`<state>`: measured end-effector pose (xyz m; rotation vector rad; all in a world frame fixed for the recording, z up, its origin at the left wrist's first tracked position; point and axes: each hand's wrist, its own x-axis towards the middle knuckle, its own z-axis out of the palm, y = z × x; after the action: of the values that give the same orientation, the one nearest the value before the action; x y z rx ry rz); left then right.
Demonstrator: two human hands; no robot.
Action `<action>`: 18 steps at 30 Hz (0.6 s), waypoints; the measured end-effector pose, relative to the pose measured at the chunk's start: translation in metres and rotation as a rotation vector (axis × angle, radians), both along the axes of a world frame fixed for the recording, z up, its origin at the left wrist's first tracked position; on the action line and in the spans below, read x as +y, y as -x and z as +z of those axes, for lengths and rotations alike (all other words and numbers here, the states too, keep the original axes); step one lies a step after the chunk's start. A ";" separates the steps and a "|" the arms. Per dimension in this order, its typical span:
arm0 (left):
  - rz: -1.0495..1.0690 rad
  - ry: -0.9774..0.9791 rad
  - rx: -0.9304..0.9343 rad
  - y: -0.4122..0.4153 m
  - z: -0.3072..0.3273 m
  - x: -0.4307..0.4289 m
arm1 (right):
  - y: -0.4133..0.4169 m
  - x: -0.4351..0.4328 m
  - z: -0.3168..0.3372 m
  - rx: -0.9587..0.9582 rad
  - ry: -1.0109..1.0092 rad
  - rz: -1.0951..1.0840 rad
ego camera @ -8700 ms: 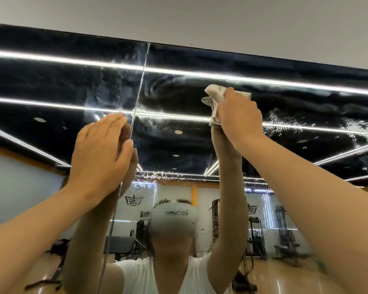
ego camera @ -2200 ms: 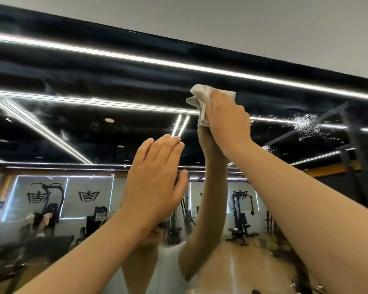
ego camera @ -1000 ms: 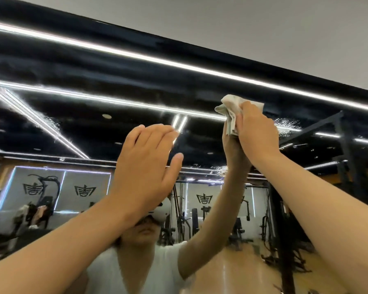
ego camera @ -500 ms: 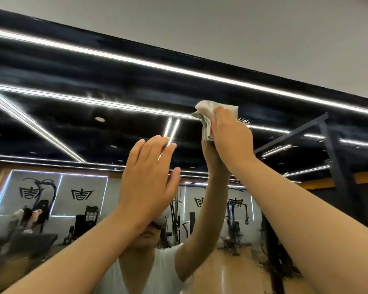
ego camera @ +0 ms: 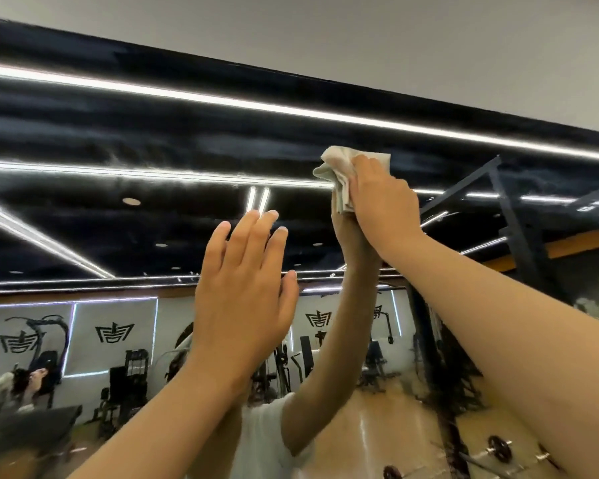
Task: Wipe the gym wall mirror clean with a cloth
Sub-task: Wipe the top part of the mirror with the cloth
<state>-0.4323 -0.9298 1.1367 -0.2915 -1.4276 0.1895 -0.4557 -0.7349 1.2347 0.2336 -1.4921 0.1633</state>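
Note:
The gym wall mirror (ego camera: 118,140) fills the view, reflecting a dark ceiling with light strips. High up near the mirror's top edge, my right hand (ego camera: 382,205) presses a crumpled white cloth (ego camera: 339,174) against the glass, fingers curled round it. My left hand (ego camera: 242,292) is raised lower and to the left, fingers straight and together, flat at the glass; whether it touches is unclear. It holds nothing. Both arms reach up from the bottom of the frame, with their reflections meeting them in the glass.
A plain grey wall (ego camera: 395,36) runs above the mirror's top edge. The reflection shows gym machines (ego camera: 128,385), a wooden floor, a dark steel rack (ego camera: 519,236) at right and a barbell (ego camera: 498,451) lying on the floor.
My right hand with the cloth slid right, then back left over the last second and now sits slightly higher. My left hand stayed raised, shifting little.

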 end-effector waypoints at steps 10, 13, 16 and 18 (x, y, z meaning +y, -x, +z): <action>0.058 0.120 -0.001 0.005 0.000 0.000 | 0.002 0.017 0.000 -0.028 0.077 -0.094; 0.033 0.119 -0.006 0.007 -0.001 0.000 | 0.001 0.022 -0.002 -0.032 0.098 -0.084; 0.017 0.116 0.008 0.007 0.000 0.000 | 0.003 0.024 -0.002 -0.041 0.111 -0.079; 0.006 0.114 0.007 0.006 0.000 0.000 | 0.006 0.027 0.000 -0.044 0.115 -0.094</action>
<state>-0.4381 -0.9302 1.1366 -0.3791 -1.4131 0.2773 -0.4619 -0.7084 1.2345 0.0677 -1.5283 0.1791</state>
